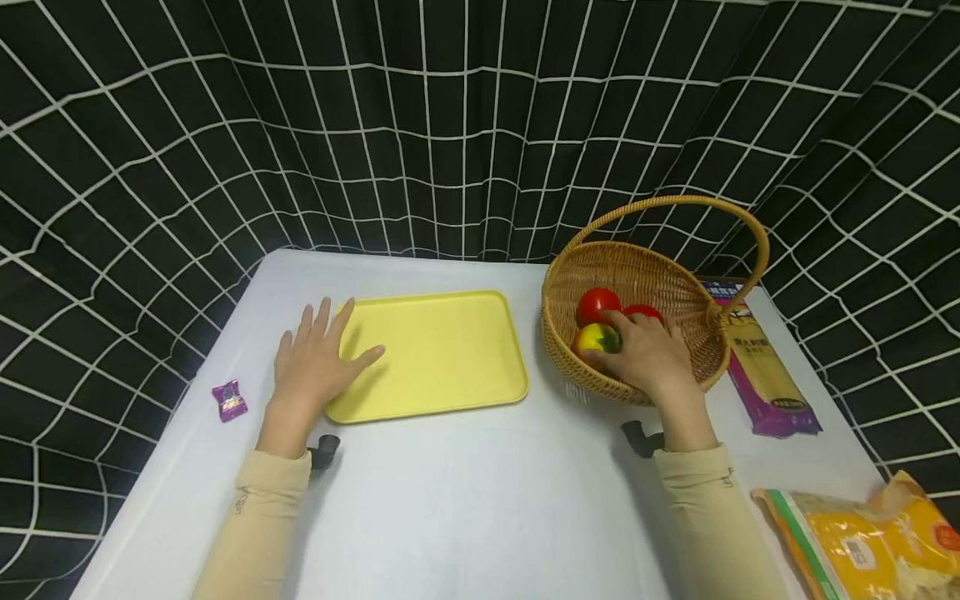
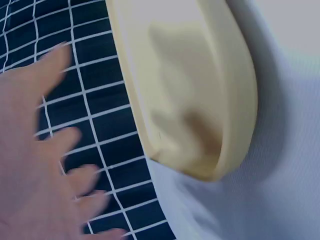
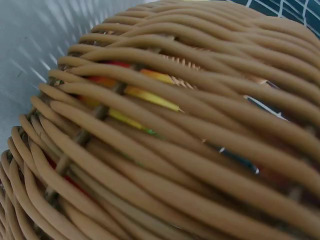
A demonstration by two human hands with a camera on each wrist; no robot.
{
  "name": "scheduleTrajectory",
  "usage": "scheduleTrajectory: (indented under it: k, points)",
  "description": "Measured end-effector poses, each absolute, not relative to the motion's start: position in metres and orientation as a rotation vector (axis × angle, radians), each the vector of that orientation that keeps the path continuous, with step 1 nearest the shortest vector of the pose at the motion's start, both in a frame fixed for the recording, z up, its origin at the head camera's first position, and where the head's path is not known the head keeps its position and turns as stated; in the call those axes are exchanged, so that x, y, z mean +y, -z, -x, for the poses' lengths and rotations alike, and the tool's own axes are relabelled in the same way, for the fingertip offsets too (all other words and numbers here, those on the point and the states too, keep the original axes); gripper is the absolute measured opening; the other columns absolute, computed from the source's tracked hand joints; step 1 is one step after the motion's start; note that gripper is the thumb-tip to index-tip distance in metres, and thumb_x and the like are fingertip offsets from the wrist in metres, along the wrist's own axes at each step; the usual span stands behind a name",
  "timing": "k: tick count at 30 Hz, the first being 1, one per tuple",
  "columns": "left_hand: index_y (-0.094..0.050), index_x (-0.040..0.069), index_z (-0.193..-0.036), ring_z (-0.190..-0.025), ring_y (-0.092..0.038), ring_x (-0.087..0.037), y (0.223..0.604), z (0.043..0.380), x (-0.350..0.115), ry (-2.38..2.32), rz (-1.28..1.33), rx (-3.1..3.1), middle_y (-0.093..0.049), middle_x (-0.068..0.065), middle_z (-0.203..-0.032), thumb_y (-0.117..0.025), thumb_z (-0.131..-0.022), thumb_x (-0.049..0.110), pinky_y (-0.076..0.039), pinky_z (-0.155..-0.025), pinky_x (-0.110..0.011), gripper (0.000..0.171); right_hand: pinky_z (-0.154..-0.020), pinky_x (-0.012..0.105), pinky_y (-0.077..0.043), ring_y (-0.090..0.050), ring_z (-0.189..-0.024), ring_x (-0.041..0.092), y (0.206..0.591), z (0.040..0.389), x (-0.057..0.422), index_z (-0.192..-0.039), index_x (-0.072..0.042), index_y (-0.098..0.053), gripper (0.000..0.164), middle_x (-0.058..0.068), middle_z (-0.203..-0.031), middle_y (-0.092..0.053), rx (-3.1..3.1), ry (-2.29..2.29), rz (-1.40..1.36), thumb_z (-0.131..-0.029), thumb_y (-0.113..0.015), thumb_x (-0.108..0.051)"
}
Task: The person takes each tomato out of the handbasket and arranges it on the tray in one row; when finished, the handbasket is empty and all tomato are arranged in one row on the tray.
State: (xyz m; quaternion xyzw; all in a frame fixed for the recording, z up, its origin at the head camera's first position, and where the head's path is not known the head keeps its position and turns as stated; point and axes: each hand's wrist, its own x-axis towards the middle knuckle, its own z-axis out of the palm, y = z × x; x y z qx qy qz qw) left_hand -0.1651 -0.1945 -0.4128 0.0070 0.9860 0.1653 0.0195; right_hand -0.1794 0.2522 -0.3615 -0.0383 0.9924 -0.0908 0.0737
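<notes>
On the right, my right hand (image 1: 643,354) reaches over the rim into a wicker basket (image 1: 558,333) with a tall handle. Its thumb and forefinger lie on either side of a yellow-and-red fruit (image 1: 594,338) with a green patch; I cannot tell whether they grip it. Two red round fruits (image 1: 597,305) sit behind it. The basket wall (image 3: 165,115) fills the right wrist view and hides the fingers there. At the left edge of a yellow tray (image 1: 435,354), my left hand (image 1: 311,358) is spread with fingers straight, holding nothing. Nothing but shadow shows inside the tray (image 2: 185,75).
A small purple wrapped candy (image 1: 229,401) lies left of the left hand. Right of the basket is a purple packet (image 1: 776,375), partly behind the handle. A yellow-orange bag (image 1: 855,542) lies at the front right. Black grid-patterned cloth (image 1: 420,125) hangs around the white table (image 1: 480,500).
</notes>
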Motion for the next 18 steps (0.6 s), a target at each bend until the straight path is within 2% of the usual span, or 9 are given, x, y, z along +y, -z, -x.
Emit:
scheduleTrajectory:
  k: [5,10,14,18]
  points:
    - [-0.014,0.014,-0.171,-0.16,-0.008,-0.056,0.414,0.157,-0.206,-0.524,0.02,2.82,-0.007,-0.034,-0.174,-0.066,-0.088,0.078,-0.018,-0.122,-0.077,0.117,-0.125,0.074,-0.011,-0.04,-0.146,0.054,0.362,0.182,0.252,-0.155,-0.01,-0.05,0.079,0.036,-0.151,-0.052,2.969,0.232,0.134,-0.094,-0.072,-0.056]
    - [-0.022,0.009,-0.169,-0.152,-0.029,-0.061,0.411,0.148,-0.212,-0.487,-0.025,2.728,-0.024,-0.037,-0.168,-0.084,-0.074,0.074,-0.028,-0.117,-0.077,0.131,-0.125,0.075,-0.008,-0.039,-0.146,0.054,0.363,0.186,0.251,-0.153,-0.008,-0.052,0.078,0.034,-0.149,-0.056,2.964,0.224,0.141,-0.092,-0.077,-0.05]
    - [-0.032,0.009,-0.166,-0.146,-0.04,-0.061,0.41,0.139,-0.212,-0.474,-0.037,2.732,-0.036,-0.032,-0.166,-0.097,-0.066,0.057,-0.03,-0.116,-0.076,0.129,-0.127,0.071,-0.003,-0.039,-0.146,0.054,0.365,0.189,0.248,-0.151,-0.006,-0.054,0.078,0.032,-0.146,-0.06,2.967,0.18,0.168,-0.089,-0.08,-0.045]
    - [-0.043,0.009,-0.162,-0.137,-0.049,-0.057,0.409,0.132,-0.212,-0.486,-0.027,2.765,-0.048,-0.031,-0.159,-0.101,-0.064,0.045,-0.035,-0.113,-0.074,0.12,-0.128,0.071,-0.004,-0.043,-0.144,0.054,0.365,0.191,0.244,-0.148,-0.005,-0.056,0.075,0.032,-0.142,-0.063,2.972,0.148,0.196,-0.088,-0.082,-0.042]
